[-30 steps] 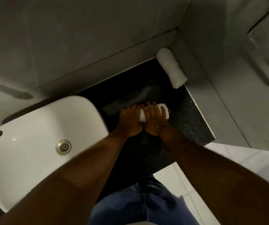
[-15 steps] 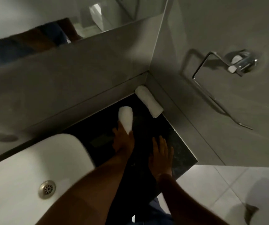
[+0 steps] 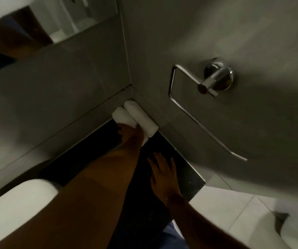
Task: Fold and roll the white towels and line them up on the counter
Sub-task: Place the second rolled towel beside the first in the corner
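Two rolled white terry towels are lying side by side and touching in the far corner of the glossy black stone counter (image 3: 171, 153): the first rolled towel (image 3: 141, 118) is sitting against the right wall, and the second rolled towel (image 3: 123, 117) is lying just beside it, toward nine o'clock. Two bare hands are showing. The left hand (image 3: 131, 135) is resting on the near end of the second rolled towel, covering that end; whether its fingers are clasping the roll or only pressing it is too dim to tell. The right hand (image 3: 162, 174) is lying flat on the counter, fingers spread and holding nothing, at about five o'clock from the towels and well apart from them. One chrome wire paper holder (image 3: 198, 97) is hanging on the grey tiled wall at two o'clock. One white ceramic basin (image 3: 15, 203) is being cut off at the lower left edge. A mirror strip (image 3: 63, 20) at eleven o'clock is blurred. Pale floor tiles (image 3: 234, 209) are showing at four o'clock.
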